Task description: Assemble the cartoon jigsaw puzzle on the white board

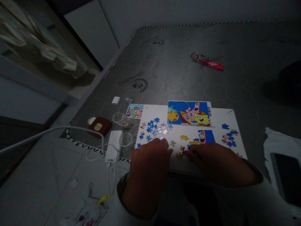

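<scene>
A white board [152,110] lies before me with loose jigsaw pieces on it. My left hand [150,160] rests at its near left, fingers curled under and thumb beside them; anything in them is hidden. A pile of mostly blue pieces [155,127] lies just beyond it. My right hand [211,158] pinches a small dark puzzle piece [184,151] near the board's front. Close by are yellow pieces [179,156] and a partly joined puzzle section [207,136], partly covered by that hand. A cartoon picture card [190,113] lies at the board's far side.
More pieces [229,138] lie at the board's right. Left of it are clear plastic cups [125,139], a white power strip [113,146] with cables and a brown case [100,127]. A red wrapper [213,64] lies farther back; a dark phone [288,175] is at right.
</scene>
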Action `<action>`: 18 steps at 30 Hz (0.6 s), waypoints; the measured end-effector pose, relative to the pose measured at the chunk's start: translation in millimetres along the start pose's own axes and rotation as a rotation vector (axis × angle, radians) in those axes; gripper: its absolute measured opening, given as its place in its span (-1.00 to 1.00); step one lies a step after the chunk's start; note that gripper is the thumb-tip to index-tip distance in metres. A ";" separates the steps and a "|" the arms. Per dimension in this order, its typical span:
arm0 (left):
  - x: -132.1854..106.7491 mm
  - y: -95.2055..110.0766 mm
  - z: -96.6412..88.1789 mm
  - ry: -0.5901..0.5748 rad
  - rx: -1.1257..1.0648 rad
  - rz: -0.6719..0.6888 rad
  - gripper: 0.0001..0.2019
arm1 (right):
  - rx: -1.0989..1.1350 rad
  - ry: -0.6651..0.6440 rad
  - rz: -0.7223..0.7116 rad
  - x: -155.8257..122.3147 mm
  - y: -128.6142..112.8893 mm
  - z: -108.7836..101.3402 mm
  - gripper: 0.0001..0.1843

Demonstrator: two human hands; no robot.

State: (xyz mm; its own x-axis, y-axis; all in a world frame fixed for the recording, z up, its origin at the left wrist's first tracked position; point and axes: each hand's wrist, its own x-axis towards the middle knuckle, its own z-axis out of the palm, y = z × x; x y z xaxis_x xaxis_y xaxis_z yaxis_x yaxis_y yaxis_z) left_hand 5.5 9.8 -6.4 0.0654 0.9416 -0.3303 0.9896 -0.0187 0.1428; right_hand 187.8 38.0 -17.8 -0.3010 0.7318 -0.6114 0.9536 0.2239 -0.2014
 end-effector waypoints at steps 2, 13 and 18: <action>0.9 2.6 1.6 -0.016 0.005 0.021 -0.89 | 0.000 -0.009 -0.009 0.9 0.6 -0.4 -0.45; 3.6 12.8 7.4 -0.076 -0.015 0.192 -0.94 | 0.021 0.039 -0.013 -0.4 0.6 -0.3 -0.59; 8.5 14.8 12.1 -0.053 0.019 0.199 -0.90 | 0.008 0.057 -0.029 -0.9 1.1 -0.9 -0.68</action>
State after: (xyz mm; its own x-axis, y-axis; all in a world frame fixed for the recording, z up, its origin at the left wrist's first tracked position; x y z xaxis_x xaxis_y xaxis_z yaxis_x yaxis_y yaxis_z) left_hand 22.3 13.5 -18.5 0.2665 0.8997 -0.3456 0.9585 -0.2097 0.1932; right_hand 189.0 38.2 -16.8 -0.3268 0.7609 -0.5605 0.9444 0.2402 -0.2245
